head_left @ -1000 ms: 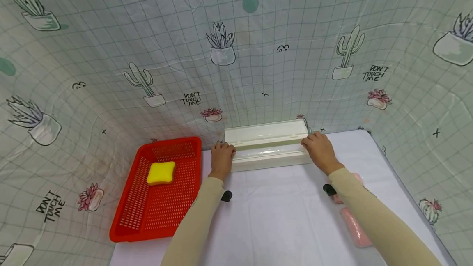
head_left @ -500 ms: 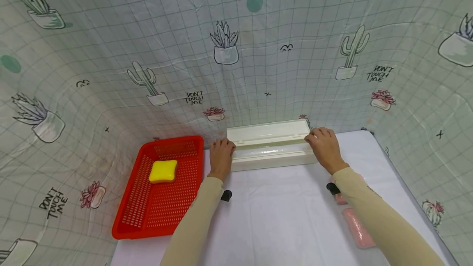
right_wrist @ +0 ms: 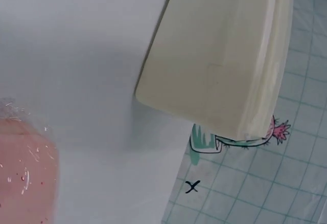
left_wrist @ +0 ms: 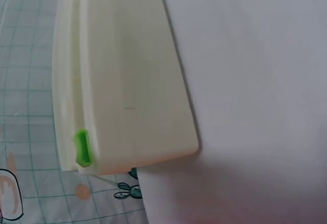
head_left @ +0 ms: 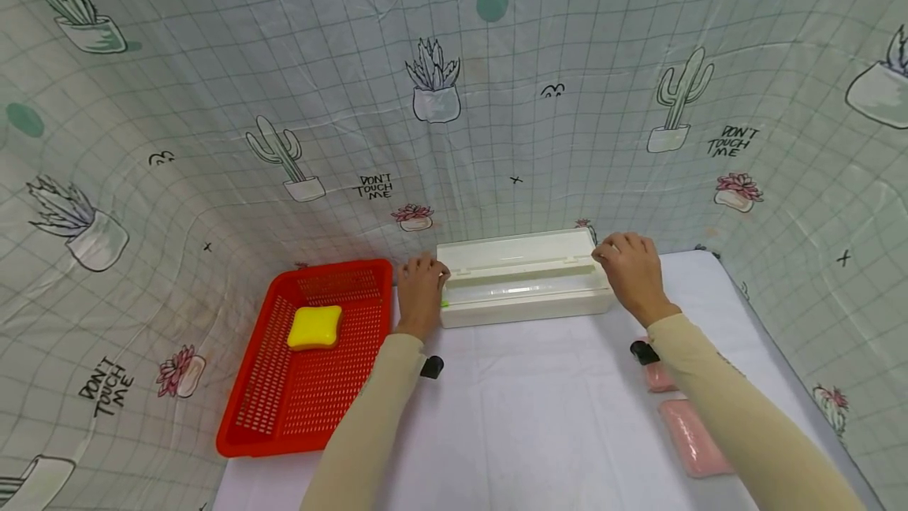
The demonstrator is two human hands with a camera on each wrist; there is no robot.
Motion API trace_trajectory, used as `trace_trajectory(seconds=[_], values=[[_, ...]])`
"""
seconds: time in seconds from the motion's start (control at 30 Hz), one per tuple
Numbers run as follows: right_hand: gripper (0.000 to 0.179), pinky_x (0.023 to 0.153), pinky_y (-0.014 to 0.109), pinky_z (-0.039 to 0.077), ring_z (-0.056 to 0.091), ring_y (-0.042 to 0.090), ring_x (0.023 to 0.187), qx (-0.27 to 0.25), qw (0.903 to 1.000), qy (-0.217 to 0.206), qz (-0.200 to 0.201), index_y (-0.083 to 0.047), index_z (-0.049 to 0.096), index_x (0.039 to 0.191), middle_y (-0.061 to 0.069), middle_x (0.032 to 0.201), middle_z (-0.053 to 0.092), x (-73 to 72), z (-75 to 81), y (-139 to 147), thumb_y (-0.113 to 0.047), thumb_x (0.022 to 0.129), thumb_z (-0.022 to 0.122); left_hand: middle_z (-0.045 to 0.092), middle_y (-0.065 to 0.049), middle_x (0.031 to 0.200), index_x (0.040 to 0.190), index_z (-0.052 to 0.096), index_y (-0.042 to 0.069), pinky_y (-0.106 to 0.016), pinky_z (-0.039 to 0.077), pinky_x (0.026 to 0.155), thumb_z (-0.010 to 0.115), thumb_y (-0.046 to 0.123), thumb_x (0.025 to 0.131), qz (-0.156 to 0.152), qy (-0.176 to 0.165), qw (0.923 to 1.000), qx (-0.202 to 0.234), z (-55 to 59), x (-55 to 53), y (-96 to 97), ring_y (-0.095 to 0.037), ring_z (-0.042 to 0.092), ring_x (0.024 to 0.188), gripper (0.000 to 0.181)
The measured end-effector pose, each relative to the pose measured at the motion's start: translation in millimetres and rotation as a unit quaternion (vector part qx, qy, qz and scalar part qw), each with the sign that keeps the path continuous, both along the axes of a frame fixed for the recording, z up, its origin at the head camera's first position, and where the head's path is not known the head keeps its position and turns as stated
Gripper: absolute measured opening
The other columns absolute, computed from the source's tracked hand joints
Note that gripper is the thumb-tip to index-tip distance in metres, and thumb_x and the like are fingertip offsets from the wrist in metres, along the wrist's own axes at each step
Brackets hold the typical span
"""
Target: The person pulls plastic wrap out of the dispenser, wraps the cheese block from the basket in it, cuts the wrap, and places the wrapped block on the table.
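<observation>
Grip at the left hand (head_left: 420, 292) and grip at the right hand (head_left: 634, 276) sit at opposite ends of a long white box (head_left: 525, 308), fingers bent; neither wrist view shows the fingers, so I can't fairly tell whether they're clamped on it or only touching. The box lies on the white-covered desk (head_left: 525, 400), its lid (head_left: 518, 248) raised along the far side, before a patterned cloth (head_left: 496, 140). A green piece (left_wrist: 83, 147) shows at the box's left end. Off to the left, a red basket (head_left: 277, 449) holds a yellow block (head_left: 314, 327). A pink packet (head_left: 695, 438) lies near the right forearm.
</observation>
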State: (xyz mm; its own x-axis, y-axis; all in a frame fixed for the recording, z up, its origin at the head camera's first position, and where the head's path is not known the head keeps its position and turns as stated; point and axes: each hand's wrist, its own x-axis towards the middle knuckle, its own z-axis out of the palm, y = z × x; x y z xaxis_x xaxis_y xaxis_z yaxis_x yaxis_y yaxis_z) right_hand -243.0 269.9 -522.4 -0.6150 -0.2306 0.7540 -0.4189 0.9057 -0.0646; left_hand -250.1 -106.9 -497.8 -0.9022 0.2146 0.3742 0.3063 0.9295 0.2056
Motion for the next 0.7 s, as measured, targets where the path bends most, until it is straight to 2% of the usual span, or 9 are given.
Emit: trace_trajectory(seconds=[0.3, 0.5, 0.7], values=[[0.009, 0.084, 0.059, 0.049, 0.063, 0.042, 0.097, -0.010, 0.9999, -0.008, -0.008, 0.000, 0.076, 0.092, 0.016, 0.096, 0.069, 1.1, 21.3, -1.7, 0.001, 0.085, 0.083, 0.067, -0.007, 0.118, 0.110, 0.077, 0.014, -0.051, 0.039, 0.110, 0.067, 0.024, 0.104, 0.018, 0.009, 0.9998, -0.002, 13.9, -1.5, -2.1, -0.029, 0.055, 0.120, 0.015], [0.012, 0.088, 0.061, 0.047, 0.062, 0.043, 0.100, -0.034, 0.9990, -0.027, -0.011, 0.000, 0.076, 0.095, 0.018, 0.099, 0.068, 3.8, 29.6, -1.8, 0.003, 0.086, 0.082, 0.068, -0.006, 0.114, 0.105, 0.078, 0.014, -0.050, 0.040, 0.106, 0.069, 0.023, 0.103, 0.009, 0.050, 0.9985, 0.022, 20.2, -2.2, -4.6, -0.029, 0.056, 0.116, 0.013], [0.011, 0.086, 0.063, 0.046, 0.060, 0.045, 0.099, -0.047, 0.9988, -0.013, -0.002, 0.001, 0.075, 0.095, 0.019, 0.098, 0.066, 4.6, 41.4, -0.2, 0.003, 0.086, 0.081, 0.067, -0.005, 0.114, 0.105, 0.077, 0.014, -0.049, 0.041, 0.102, 0.068, 0.023, 0.103, 0.006, 0.075, 0.9969, 0.022, 30.5, -3.5, -5.1, -0.028, 0.056, 0.113, 0.013]])
